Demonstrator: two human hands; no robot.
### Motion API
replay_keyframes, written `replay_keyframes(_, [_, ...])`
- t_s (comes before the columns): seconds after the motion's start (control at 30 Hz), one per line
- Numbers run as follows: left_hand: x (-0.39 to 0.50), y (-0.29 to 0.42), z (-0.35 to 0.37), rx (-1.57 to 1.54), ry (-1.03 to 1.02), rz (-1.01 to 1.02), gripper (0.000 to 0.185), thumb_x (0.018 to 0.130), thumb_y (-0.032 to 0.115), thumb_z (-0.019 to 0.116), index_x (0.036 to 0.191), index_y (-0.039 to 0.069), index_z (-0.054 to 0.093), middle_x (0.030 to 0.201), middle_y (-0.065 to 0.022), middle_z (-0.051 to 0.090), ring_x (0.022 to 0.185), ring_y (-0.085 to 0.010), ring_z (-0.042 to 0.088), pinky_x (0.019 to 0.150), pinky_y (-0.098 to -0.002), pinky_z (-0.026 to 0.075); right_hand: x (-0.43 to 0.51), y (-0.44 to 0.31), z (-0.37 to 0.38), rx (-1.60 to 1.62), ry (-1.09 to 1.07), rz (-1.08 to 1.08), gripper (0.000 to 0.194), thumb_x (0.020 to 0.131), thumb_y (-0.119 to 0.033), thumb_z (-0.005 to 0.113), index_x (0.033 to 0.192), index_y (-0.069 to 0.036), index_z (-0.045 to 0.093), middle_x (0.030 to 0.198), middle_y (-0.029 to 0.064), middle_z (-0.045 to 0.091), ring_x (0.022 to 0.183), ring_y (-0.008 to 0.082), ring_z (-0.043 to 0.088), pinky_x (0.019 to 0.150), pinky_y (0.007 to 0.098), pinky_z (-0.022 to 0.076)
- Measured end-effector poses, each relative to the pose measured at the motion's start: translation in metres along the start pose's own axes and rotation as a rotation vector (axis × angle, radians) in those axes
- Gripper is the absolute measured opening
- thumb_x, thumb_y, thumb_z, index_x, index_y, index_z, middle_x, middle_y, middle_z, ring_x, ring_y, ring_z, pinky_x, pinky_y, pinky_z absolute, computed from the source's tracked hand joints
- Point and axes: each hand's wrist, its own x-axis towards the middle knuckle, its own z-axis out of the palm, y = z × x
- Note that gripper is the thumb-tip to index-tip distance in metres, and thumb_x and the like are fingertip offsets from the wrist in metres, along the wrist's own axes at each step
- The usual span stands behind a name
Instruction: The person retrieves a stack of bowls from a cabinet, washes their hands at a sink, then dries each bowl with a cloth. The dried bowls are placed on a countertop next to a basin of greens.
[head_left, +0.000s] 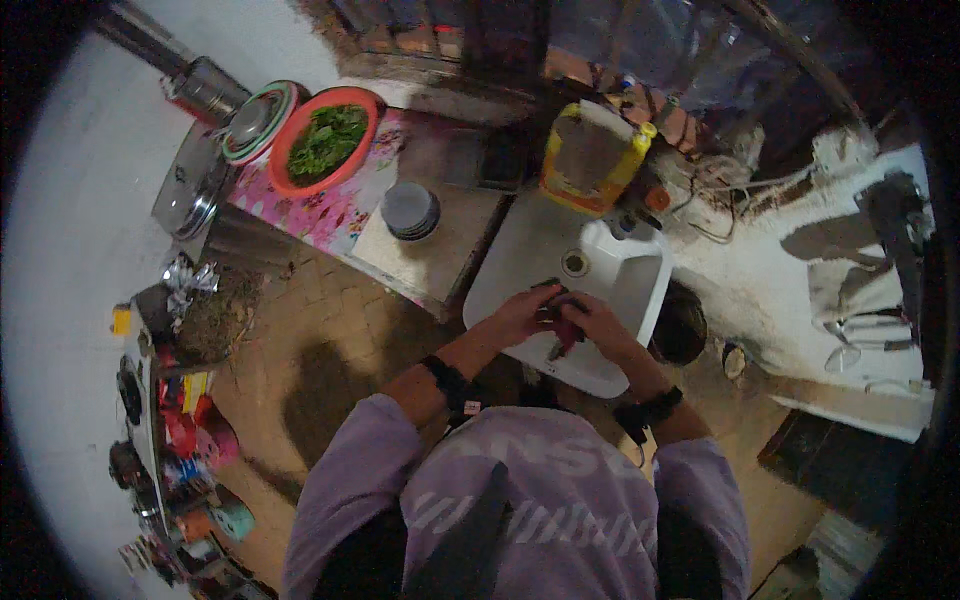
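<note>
Both hands meet over the white sink basin (517, 259) in front of me. My left hand (521, 311) and my right hand (596, 322) have their fingers closed around a small, limp, reddish and dark item (567, 336). It looks like a cloth, but blur and my fingers hide most of it. A dark greenish bit (546, 283) shows at the left fingertips; whether it belongs to the same item I cannot tell. Beyond the hands lies the round drain (575, 262) in the basin's floor.
Left of the sink, a counter carries a stack of grey discs or dishes (409, 210). Farther left stands an orange-red basin (281, 169) holding leafy greens (326, 146). A yellow plastic jug (592, 161) stands behind the sink. A dark bucket (681, 322) is on the right.
</note>
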Motion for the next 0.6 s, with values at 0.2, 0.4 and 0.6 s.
replay_keyframes(0.2, [0.001, -0.008, 0.012, 0.231, 0.196, 0.045, 0.035, 0.092, 0.034, 0.063, 0.115, 0.008, 0.06, 0.105, -0.0071, 0.064, 0.095, -0.0183, 0.063, 0.085, -0.0345, 0.05, -0.01, 0.01, -0.032, -0.041, -0.021, 0.017, 0.04, 0.088, -0.028, 0.069, 0.116, -0.003, 0.057, 0.098, 0.0102, 0.063, 0.092, 0.0172, 0.06, 0.079, 0.0304, 0.0503])
replay_keyframes(0.4, [0.002, -0.02, -0.006, 0.427, 0.424, -0.005, 0.027, 0.089, 0.033, 0.066, 0.098, 0.007, 0.064, 0.084, -0.0054, 0.064, 0.065, -0.0172, 0.062, 0.057, -0.0301, 0.052, 0.004, 0.02, -0.039, -0.351, -0.095, 0.087, 0.025, 0.091, -0.022, 0.063, 0.105, -0.001, 0.062, 0.091, 0.0105, 0.066, 0.084, 0.0193, 0.062, 0.078, 0.0332, 0.0508])
replay_keyframes(0.6, [-0.019, -0.031, -0.037, 0.378, 0.526, 0.009, 0.035, 0.09, 0.041, 0.062, 0.1, 0.008, 0.061, 0.087, -0.0029, 0.062, 0.072, -0.0141, 0.061, 0.066, -0.0279, 0.05, 0.021, 0.061, -0.078, -0.244, 0.088, -0.068, 0.025, 0.092, -0.019, 0.062, 0.108, 0.0, 0.063, 0.085, 0.0071, 0.066, 0.072, 0.0158, 0.061, 0.064, 0.0315, 0.0506])
